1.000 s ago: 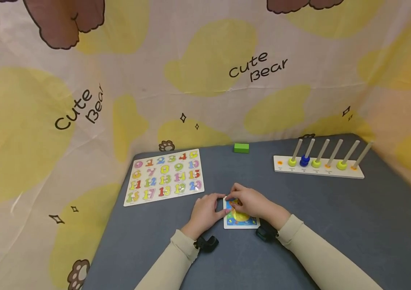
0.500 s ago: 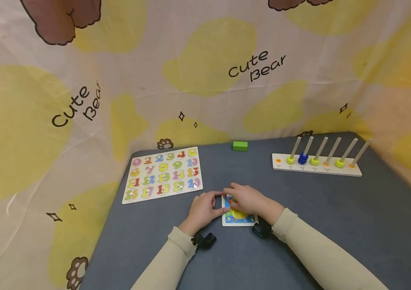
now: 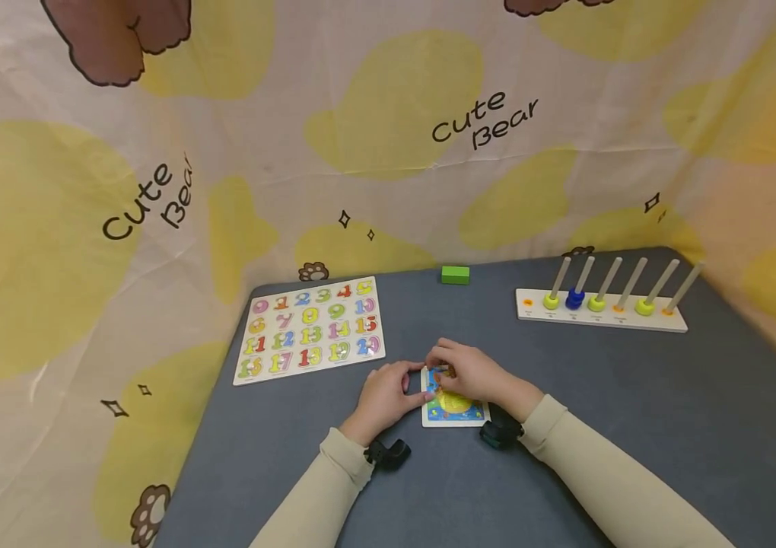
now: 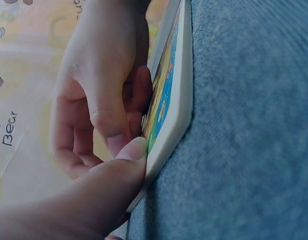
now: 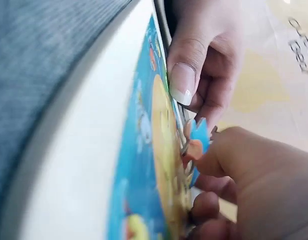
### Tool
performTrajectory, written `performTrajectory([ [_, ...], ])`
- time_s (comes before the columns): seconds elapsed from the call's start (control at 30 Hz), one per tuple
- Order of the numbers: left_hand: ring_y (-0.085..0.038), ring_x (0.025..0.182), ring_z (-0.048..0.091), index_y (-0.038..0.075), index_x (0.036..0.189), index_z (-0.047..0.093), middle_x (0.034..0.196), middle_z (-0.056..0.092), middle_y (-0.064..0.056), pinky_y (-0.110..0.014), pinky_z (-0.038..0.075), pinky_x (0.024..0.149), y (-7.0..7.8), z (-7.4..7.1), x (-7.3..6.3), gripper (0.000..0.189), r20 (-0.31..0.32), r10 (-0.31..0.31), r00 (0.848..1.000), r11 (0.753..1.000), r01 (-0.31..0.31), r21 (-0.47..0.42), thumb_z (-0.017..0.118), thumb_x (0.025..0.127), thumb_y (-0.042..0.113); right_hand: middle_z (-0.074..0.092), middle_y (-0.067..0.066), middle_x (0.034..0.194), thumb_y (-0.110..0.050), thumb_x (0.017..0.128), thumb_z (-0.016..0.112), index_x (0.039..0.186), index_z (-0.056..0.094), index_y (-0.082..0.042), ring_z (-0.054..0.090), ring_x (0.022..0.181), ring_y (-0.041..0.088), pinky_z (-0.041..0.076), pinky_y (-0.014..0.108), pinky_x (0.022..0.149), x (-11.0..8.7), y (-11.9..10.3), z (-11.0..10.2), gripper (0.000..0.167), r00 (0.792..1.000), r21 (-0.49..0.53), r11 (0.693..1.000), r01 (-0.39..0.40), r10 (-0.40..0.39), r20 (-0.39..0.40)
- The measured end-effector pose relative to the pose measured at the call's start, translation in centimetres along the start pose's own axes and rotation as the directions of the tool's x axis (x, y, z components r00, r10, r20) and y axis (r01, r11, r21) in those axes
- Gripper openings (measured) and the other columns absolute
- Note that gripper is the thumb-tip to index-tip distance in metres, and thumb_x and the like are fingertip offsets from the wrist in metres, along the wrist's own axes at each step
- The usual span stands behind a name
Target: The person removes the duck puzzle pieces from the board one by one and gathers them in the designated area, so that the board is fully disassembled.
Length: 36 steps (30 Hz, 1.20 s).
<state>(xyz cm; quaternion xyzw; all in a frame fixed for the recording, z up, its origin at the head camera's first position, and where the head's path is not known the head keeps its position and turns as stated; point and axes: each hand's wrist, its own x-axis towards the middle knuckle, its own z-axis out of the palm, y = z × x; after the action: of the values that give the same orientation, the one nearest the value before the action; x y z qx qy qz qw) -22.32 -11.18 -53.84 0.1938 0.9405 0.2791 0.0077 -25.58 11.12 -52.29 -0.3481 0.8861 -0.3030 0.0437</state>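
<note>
A small picture puzzle board (image 3: 459, 417) with a white rim and a blue and yellow picture lies flat on the dark table in the head view. My left hand (image 3: 381, 399) grips its left side, the thumb pressed on the rim and the forefinger reaching to the far corner. Over the board's far part, my right hand (image 3: 475, 373) pinches a small blue and orange puzzle piece (image 5: 198, 142). In the right wrist view the piece stands tilted at the board's surface, close by the left thumb (image 5: 184, 82). The right hand covers part of the picture.
A number puzzle board (image 3: 311, 331) lies at the back left. Near the back edge sits a green block (image 3: 455, 275). At the back right stands a white counting stand (image 3: 600, 313) with upright pegs and some rings. A printed cloth (image 3: 388, 152) hangs behind the table.
My right hand has shifted slightly toward the board's far edge, with its fingers still at the upper left of the picture. The left hand keeps its place on the board.
</note>
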Motion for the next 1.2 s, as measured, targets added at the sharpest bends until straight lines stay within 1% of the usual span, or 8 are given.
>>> performTrajectory([
  [0.2, -0.012, 0.066, 0.042, 0.015, 0.137, 0.070, 0.072, 0.047, 0.005, -0.034, 0.033, 0.074, 0.3, 0.3, -0.1, 0.058, 0.015, -0.013, 1.000, 1.000, 0.013, 0.001, 0.083, 0.090, 0.047, 0.062, -0.007, 0.094, 0.001, 0.093, 0.075, 0.109, 0.072, -0.017, 0.053, 0.071, 0.008, 0.048, 0.029, 0.067, -0.8, 1.7, 0.3, 0.025, 0.995, 0.184, 0.982, 0.053, -0.037, -0.088],
  [0.37, -0.012, 0.066, 0.041, 0.014, 0.137, 0.070, 0.072, 0.046, 0.006, -0.034, 0.033, 0.073, 0.6, 0.3, 0.1, 0.059, 0.001, 0.003, 1.000, 1.000, -0.003, 0.004, 0.084, 0.089, 0.046, 0.062, -0.006, 0.096, -0.001, 0.093, 0.077, 0.116, 0.074, -0.014, 0.055, 0.076, 0.009, 0.050, 0.030, 0.070, -1.0, 1.9, -0.5, 0.027, 0.998, 0.183, 0.982, 0.035, -0.024, -0.065],
  [0.5, -0.012, 0.066, 0.041, 0.016, 0.137, 0.070, 0.072, 0.046, 0.006, -0.034, 0.032, 0.072, 0.8, 0.3, 0.5, 0.058, 0.006, 0.007, 1.000, 1.000, -0.007, 0.006, 0.083, 0.090, 0.047, 0.059, -0.006, 0.089, -0.001, 0.094, 0.077, 0.105, 0.073, -0.014, 0.054, 0.076, 0.010, 0.048, 0.029, 0.069, -1.2, 2.0, -1.3, 0.018, 0.999, 0.201, 0.979, -0.017, 0.023, -0.028],
  [0.6, -0.012, 0.066, 0.041, 0.017, 0.138, 0.070, 0.072, 0.047, 0.006, -0.033, 0.032, 0.073, 0.8, 0.3, 0.7, 0.058, 0.011, 0.002, 1.000, 1.000, -0.002, 0.006, 0.083, 0.090, 0.047, 0.060, -0.003, 0.084, -0.002, 0.096, 0.075, 0.100, 0.070, -0.014, 0.055, 0.068, 0.012, 0.049, 0.029, 0.063, -1.3, 2.0, -1.8, 0.014, 0.997, 0.266, 0.961, -0.076, 0.073, 0.020],
  [0.73, -0.013, 0.065, 0.042, 0.017, 0.138, 0.070, 0.072, 0.047, 0.005, -0.034, 0.033, 0.073, 0.8, 0.1, 0.7, 0.059, 0.009, -0.006, 1.000, 1.000, 0.006, 0.005, 0.084, 0.089, 0.046, 0.065, 0.001, 0.087, -0.009, 0.101, 0.072, 0.104, 0.071, -0.012, 0.060, 0.065, 0.016, 0.052, 0.030, 0.060, -1.3, 2.1, -2.5, 0.005, 0.991, 0.364, 0.922, -0.130, 0.116, 0.060],
  [0.87, -0.013, 0.066, 0.043, 0.016, 0.138, 0.070, 0.072, 0.048, 0.005, -0.035, 0.034, 0.073, 0.6, 0.1, 0.6, 0.060, 0.010, -0.011, 1.000, 1.000, 0.011, 0.009, 0.084, 0.089, 0.048, 0.070, 0.008, 0.099, -0.010, 0.103, 0.067, 0.113, 0.072, -0.004, 0.069, 0.081, 0.024, 0.059, 0.037, 0.072, -1.7, 2.6, -4.2, 0.013, 0.993, 0.442, 0.891, -0.107, 0.116, 0.007],
  [1.03, -0.013, 0.067, 0.044, 0.016, 0.139, 0.069, 0.072, 0.049, 0.004, -0.036, 0.035, 0.078, 0.4, 0.2, 0.6, 0.061, 0.015, -0.023, 1.000, 1.000, 0.023, -0.005, 0.084, 0.089, 0.047, 0.069, 0.009, 0.101, -0.006, 0.105, 0.063, 0.127, 0.072, 0.002, 0.067, 0.088, 0.029, 0.058, 0.037, 0.077, -3.4, 4.3, -7.4, 0.025, 0.987, 0.382, 0.916, -0.119, 0.150, -0.050],
  [1.2, -0.014, 0.066, 0.045, 0.016, 0.140, 0.068, 0.072, 0.050, 0.003, -0.037, 0.036, 0.079, 0.0, 0.1, 0.3, 0.062, 0.028, -0.052, 0.998, 0.998, 0.053, -0.022, 0.084, 0.089, 0.046, 0.069, 0.002, 0.092, -0.007, 0.099, 0.073, 0.110, 0.074, -0.002, 0.061, 0.082, 0.020, 0.051, 0.028, 0.072, -6.2, 5.6, -9.3, 0.012, 0.972, 0.237, 0.947, -0.219, 0.233, -0.033],
])
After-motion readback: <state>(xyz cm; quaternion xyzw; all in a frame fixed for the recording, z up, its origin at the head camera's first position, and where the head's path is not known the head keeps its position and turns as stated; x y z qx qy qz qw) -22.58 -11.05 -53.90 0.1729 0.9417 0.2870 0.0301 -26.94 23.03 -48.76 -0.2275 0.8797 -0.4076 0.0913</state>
